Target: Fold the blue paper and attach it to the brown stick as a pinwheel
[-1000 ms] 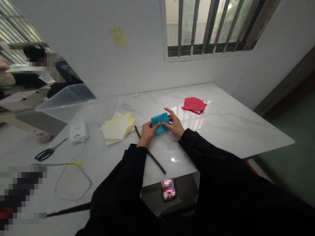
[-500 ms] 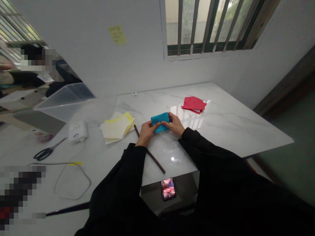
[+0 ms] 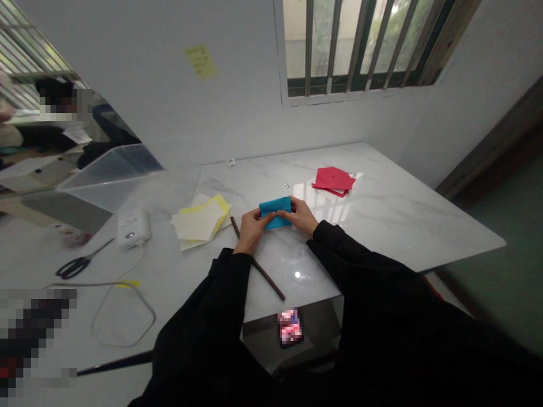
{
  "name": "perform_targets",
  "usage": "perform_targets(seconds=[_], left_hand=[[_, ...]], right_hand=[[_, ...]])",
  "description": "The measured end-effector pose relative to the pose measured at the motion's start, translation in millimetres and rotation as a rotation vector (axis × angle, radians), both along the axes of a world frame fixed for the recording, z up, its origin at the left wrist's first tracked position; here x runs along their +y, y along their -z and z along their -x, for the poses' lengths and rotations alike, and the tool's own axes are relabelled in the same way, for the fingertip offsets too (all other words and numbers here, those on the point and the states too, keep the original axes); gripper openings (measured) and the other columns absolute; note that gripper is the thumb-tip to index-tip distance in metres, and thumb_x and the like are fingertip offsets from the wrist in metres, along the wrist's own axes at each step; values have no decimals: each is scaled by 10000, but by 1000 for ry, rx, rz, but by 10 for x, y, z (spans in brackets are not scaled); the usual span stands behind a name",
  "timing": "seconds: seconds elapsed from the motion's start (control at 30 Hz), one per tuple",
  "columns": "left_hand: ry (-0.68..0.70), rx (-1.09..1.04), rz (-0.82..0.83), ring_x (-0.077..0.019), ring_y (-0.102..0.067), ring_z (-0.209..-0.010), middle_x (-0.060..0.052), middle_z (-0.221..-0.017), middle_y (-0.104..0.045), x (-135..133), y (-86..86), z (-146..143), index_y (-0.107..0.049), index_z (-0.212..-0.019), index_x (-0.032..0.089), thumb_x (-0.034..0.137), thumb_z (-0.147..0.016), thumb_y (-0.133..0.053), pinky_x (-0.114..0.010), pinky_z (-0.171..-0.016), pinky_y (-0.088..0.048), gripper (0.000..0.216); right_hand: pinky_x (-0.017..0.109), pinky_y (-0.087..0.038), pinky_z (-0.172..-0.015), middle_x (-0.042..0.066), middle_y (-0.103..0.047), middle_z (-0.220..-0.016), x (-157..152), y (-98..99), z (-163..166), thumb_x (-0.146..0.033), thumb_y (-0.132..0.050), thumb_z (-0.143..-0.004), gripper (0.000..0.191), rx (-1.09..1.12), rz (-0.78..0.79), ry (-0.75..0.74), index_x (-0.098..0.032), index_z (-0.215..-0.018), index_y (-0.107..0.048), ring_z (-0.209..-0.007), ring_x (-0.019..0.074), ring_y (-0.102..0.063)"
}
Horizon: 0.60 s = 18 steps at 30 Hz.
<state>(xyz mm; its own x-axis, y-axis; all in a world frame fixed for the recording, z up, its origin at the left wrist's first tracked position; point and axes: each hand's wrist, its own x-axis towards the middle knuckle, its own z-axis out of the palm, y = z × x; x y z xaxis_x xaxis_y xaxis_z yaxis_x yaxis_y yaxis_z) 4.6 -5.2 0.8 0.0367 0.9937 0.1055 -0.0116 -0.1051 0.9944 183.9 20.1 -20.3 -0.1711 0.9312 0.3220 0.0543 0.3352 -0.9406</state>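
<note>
A folded piece of blue cloth or felt [image 3: 276, 207] is held between both hands above the marble-patterned table. My left hand [image 3: 251, 229] pinches its left side, thumb in front and fingers behind. My right hand [image 3: 302, 215] grips the right side the same way, and the two thumbs almost meet at the middle. Behind the blue piece the fingertips are partly hidden. Beneath my left wrist lies a thin brown stick [image 3: 265, 274], slanting across the table. Left of it rests a stack of pale and yellow sheets [image 3: 202, 222]. Red cut pieces [image 3: 334, 180] lie beyond my right hand.
On the left are black-handled scissors [image 3: 78, 267], a white power strip [image 3: 133, 229] and a looped grey cable [image 3: 153, 317]. A clear plastic bin [image 3: 114, 172] stands behind them. Tiny bits [image 3: 287, 185] lie near the back. A person [image 3: 59, 113] sits at far left.
Both hands keep their hold on the blue piece, which sits very slightly lower in view. The whole view has shifted a little; nothing else has visibly moved.
</note>
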Motion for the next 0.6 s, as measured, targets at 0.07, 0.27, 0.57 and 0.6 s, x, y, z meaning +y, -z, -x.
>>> perform_targets(seconds=[0.07,0.27,0.57,0.6], left_hand=[[-17,10,-19,-248,-735,-871,-101,-959,-811,-5,-10,-4,-820,-1024,140,496,-657,-927,-376,-867,-582,522],[-28,21,-26,-257,-736,-884,-98,-958,-810,-24,-39,-24,-820,-1016,147,508,-660,-920,-393,-878,-586,517],[-19,-12,2,-253,-738,-848,-91,-917,-807,-29,-42,-42,-815,-1010,140,515,-632,-936,-390,-854,-601,546],[-17,-12,0,-253,-739,-846,-94,-919,-808,-32,-47,-44,-815,-1006,138,510,-635,-934,-390,-854,-603,538]], right_hand=[[338,-558,-756,8,-678,-837,-5,-2,6,-461,-788,-780,338,15,-4,0,-200,-909,-615,-794,185,-643],[341,-558,-762,7,-677,-841,7,18,9,-435,-771,-795,306,-7,-3,13,-202,-911,-611,-797,182,-635],[305,-513,-675,-6,-599,-747,3,24,-5,-478,-784,-798,341,-87,-38,98,-203,-900,-609,-759,185,-582],[310,-519,-682,-2,-607,-751,-3,21,-5,-483,-786,-800,347,-82,-36,96,-201,-909,-617,-773,191,-591]])
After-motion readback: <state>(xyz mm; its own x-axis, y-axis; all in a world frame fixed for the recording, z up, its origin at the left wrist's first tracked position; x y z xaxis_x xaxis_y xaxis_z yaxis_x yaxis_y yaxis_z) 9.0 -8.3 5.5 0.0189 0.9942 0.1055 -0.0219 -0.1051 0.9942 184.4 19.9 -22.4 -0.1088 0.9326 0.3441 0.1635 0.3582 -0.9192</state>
